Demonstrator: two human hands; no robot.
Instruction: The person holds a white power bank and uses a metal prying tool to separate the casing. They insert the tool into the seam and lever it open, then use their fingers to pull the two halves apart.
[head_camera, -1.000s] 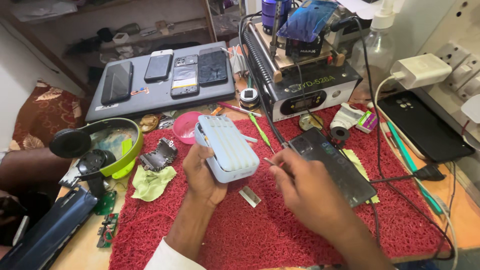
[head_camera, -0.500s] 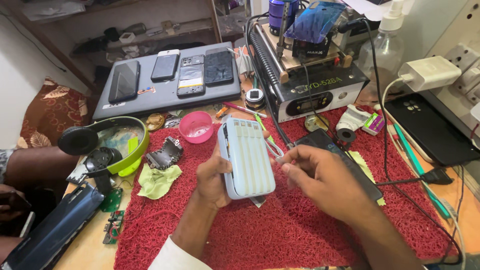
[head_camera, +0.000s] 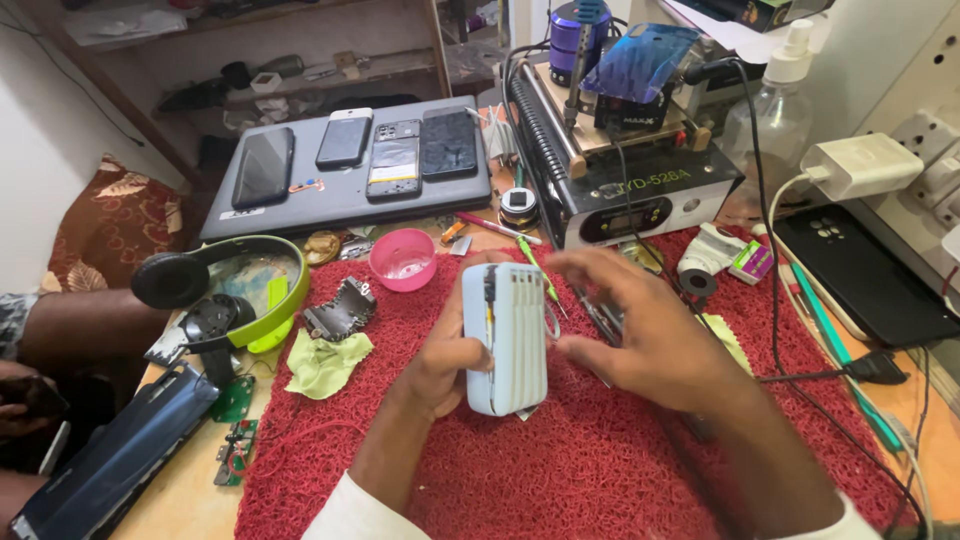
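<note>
Pale blue-white ribbed plastic power bank (head_camera: 507, 338), rounded at the corners, upright above the red looped mat (head_camera: 560, 480), just in front of the pink round plastic bowl (head_camera: 402, 259). Gripped along its left edge by the left hand (head_camera: 440, 365), thumb over the front face, fingers curled behind. Flanked on the other side by the right hand (head_camera: 640, 335), half open with fingers spread and blurred, thumb near the right edge; hard to tell whether anything thin sits pinched there. Probably dense and weighty for its size, stiff, with a smooth shell made less slippery by the ribs. Dark seam down the left side hints at a loosened shell, so likely fragile there. Best held by the long edges, clear of the seam and the ports. Nearby: green and black headphones (head_camera: 225, 290), silver laptop lid (head_camera: 345, 195) carrying four phones.
</note>
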